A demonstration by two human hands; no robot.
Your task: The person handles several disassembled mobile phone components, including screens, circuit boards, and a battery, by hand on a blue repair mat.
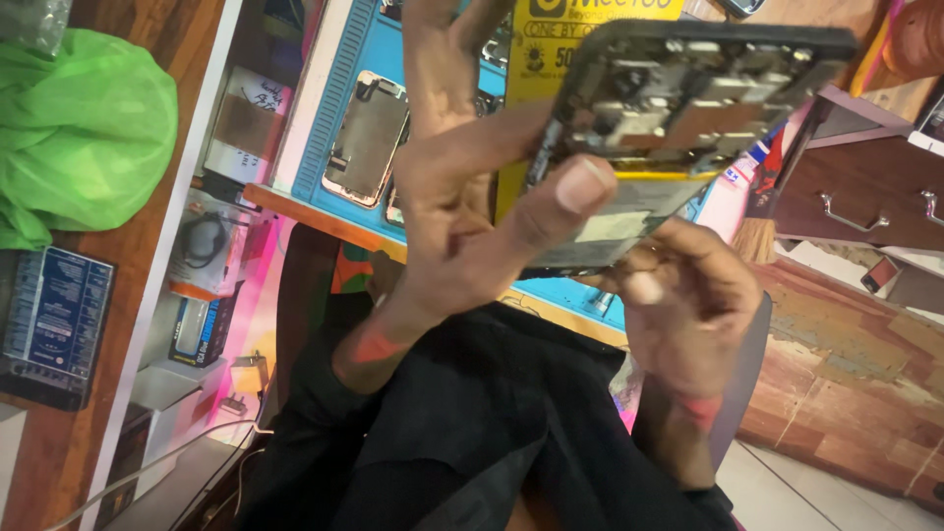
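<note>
Gripping an opened phone [678, 108] near the upper right of the frame, the left hand [462, 197] is pressed thumb-first against its edge, while the right hand [688, 305] is clasped beneath its lower end. Behind, a blue mat [339, 98] is seen upper centre, a green bag [84, 133] upper left.

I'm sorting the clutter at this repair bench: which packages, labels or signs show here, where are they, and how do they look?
Yellow sign: top centre behind the opened phone, rectangular, black print.
Dark blue box: far left on the wood, flat, pale print.
Blister pack: left shelf, clear plastic, dark coiled item inside.
Pale label: on the phone's dark part, between the left hand and right hand.
</note>
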